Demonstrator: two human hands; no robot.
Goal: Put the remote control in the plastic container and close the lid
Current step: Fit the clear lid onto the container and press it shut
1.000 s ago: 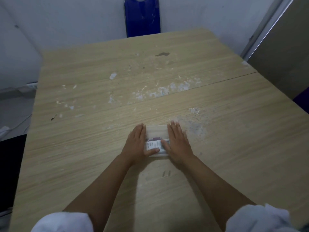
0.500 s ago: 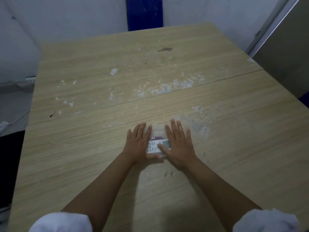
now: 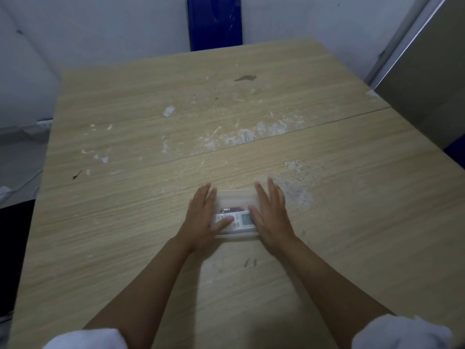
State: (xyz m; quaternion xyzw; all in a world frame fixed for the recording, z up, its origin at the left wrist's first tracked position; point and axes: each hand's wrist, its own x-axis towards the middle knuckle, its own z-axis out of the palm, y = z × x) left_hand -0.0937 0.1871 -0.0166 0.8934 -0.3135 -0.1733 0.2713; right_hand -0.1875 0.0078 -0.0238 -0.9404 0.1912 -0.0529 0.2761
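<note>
A clear plastic container [image 3: 236, 197] lies on the wooden table [image 3: 151, 197] with its lid on. Through the lid shows a white remote control [image 3: 242, 219], lying crosswise with its small screen to the right, and a dark red item behind it. My left hand [image 3: 201, 215] lies flat over the container's left end, its thumb resting on the lid above the remote's buttons. Over the right end, my right hand [image 3: 271, 212] also lies flat, thumb at the lid's edge. The fingers of both hands point away from me.
The tabletop is scuffed with white patches, and a seam runs across it beyond the container. A blue chair back [image 3: 214, 21] stands at the far edge. A grey cabinet [image 3: 427, 71] rises at the right, close to the table's corner.
My right thumb has slid off the middle of the lid to its right edge, uncovering the remote's screen. Both hands stay at the container's ends.
</note>
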